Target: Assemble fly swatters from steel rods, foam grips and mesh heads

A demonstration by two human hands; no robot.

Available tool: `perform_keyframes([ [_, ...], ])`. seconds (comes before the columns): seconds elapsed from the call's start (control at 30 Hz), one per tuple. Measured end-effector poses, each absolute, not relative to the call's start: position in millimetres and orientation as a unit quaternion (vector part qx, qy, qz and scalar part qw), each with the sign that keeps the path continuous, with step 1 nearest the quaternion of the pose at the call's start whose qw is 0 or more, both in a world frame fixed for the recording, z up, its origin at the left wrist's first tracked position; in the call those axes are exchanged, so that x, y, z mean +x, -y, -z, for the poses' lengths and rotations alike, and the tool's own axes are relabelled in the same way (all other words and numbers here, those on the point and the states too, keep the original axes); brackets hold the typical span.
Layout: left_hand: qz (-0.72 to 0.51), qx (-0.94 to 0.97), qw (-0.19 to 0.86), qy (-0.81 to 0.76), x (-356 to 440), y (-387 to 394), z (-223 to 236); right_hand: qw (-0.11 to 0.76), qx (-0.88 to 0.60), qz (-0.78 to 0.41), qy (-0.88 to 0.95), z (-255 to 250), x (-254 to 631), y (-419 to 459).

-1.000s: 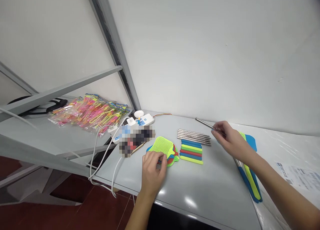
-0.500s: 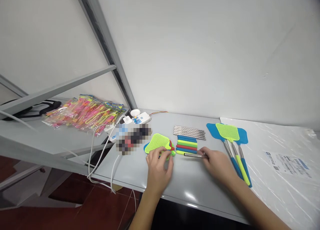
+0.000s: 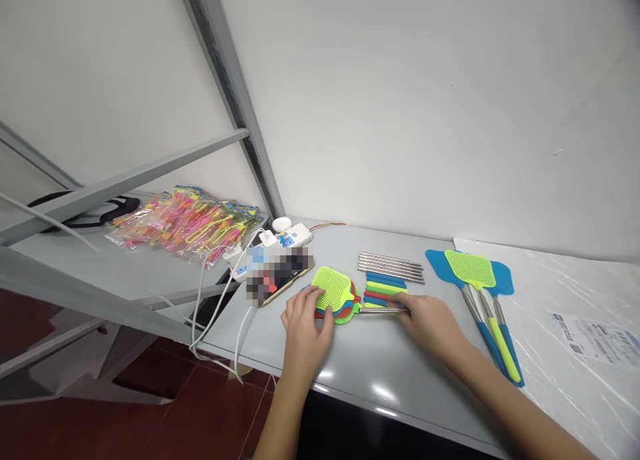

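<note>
My left hand (image 3: 307,317) grips the near edge of a stack of fly swatter heads (image 3: 334,290), a yellow-green one on top with blue, red and green below. My right hand (image 3: 425,320) pinches a metal rod (image 3: 377,311). The rod's left tip reaches the necks of the stacked heads; whether it has entered one I cannot tell. Just beyond the rod lies a row of coloured handle grips (image 3: 385,289), partly covered by my right fingers. Farther back, several bare metal rods (image 3: 393,267) lie side by side.
Assembled fly swatters (image 3: 473,270) lie to the right, partly on a plastic-wrapped package (image 3: 555,280). A phone (image 3: 280,277), a power strip (image 3: 297,235) and white cables (image 3: 200,300) are at the left. Bagged colourful items (image 3: 190,223) fill the neighbouring shelf behind a metal post (image 3: 240,100).
My right hand has brought the rod from the back right down and left to the stacked heads. My left hand has stayed on the stack.
</note>
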State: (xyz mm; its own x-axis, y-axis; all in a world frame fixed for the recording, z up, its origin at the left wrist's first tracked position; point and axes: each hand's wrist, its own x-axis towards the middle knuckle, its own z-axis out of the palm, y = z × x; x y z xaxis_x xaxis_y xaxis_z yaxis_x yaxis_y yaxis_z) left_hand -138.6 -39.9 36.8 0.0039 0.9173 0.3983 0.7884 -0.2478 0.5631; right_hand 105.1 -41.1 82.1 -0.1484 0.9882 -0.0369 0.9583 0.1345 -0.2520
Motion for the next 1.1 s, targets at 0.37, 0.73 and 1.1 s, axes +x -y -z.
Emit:
perform_keyframes([
  [0.37, -0.356, 0.699, 0.13, -0.606, -140.3, 40.2, -36.8, 0.059, -0.56, -0.065, 0.824, -75.8, 42.0, 24.8],
  [0.73, -0.381, 0.682, 0.137, -0.609, -143.1, 38.2, -34.7, 0.032, -0.543, 0.014, 0.839, -75.1, 40.3, 28.3],
  [1.1, -0.395, 0.686, 0.127, -0.598, -143.8, 35.6, -36.0, 0.184, -0.481, 0.184, 0.837, -76.7, 176.9, 57.3],
])
